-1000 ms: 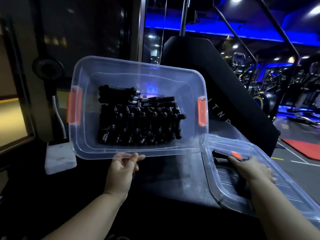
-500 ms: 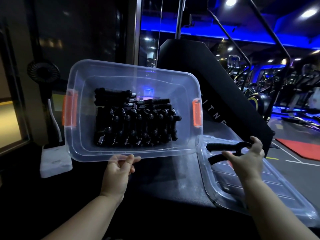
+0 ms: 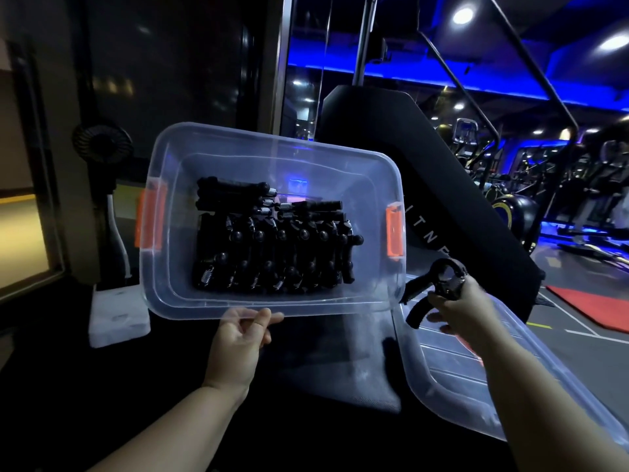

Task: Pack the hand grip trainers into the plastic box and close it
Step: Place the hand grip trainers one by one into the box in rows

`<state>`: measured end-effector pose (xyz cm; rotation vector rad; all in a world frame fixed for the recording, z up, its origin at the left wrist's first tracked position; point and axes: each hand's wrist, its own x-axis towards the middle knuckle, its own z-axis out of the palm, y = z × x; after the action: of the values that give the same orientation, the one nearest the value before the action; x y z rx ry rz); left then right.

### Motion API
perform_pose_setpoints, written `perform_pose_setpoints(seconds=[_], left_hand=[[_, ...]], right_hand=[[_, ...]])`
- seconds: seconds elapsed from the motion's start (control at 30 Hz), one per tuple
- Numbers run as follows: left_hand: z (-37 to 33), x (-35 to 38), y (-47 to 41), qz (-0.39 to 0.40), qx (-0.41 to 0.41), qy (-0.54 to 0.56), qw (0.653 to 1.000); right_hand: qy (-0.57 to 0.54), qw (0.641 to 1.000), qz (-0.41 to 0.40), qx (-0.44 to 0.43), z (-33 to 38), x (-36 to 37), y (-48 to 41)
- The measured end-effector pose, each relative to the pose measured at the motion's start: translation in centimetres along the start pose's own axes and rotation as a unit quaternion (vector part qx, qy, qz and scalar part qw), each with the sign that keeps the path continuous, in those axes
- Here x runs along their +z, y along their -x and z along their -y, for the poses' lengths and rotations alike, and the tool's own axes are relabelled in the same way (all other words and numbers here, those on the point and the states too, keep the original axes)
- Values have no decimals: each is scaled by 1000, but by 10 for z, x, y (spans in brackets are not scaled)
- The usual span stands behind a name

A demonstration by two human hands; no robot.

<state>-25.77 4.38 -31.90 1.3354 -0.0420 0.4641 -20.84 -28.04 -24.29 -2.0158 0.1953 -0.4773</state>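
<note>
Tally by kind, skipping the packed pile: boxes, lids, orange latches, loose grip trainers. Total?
Clear plastic box: 1
Clear plastic lid: 1
Orange plastic latches: 2
Black hand grip trainer, loose, gripped by right hand: 1
Total: 5
Packed black trainers in the box: too dense to count.

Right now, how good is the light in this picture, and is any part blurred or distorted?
Head view: dim, blue lights behind; the packed trainers in the plastic box merge into one dark mass; the right hand and its held trainer look slightly blurred; the wide lens curves the lid.
</note>
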Motion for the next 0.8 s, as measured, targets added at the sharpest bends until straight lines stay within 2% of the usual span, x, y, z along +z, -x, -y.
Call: perform_pose_setpoints(seconds=[0.07, 0.17, 0.27, 0.33, 0.47, 0.63, 0.8], left_hand=[[-1, 0, 0, -2, -1, -3, 1000], [-1, 0, 0, -5, -2, -2, 1000], [-1, 0, -1, -3, -3, -6, 1000], [-1, 0, 0, -2, -6, -2, 1000], [-5, 1, 3, -3, -11, 0, 1000], [-10, -1, 6, 2, 0, -16, 1000], [-8, 0, 4, -4, -10, 20, 1000]], right_hand=[[50, 995, -64, -66, 5, 3, 6], [5, 975, -155, -159, 20, 3, 18], [-83, 960, -140, -227, 42, 9, 25], [-100, 947, -125, -277, 59, 14, 30], [21, 896, -150, -418, 97, 33, 40], [115, 887, -96, -437, 132, 71, 30], [197, 856, -46, -476, 155, 114, 4]])
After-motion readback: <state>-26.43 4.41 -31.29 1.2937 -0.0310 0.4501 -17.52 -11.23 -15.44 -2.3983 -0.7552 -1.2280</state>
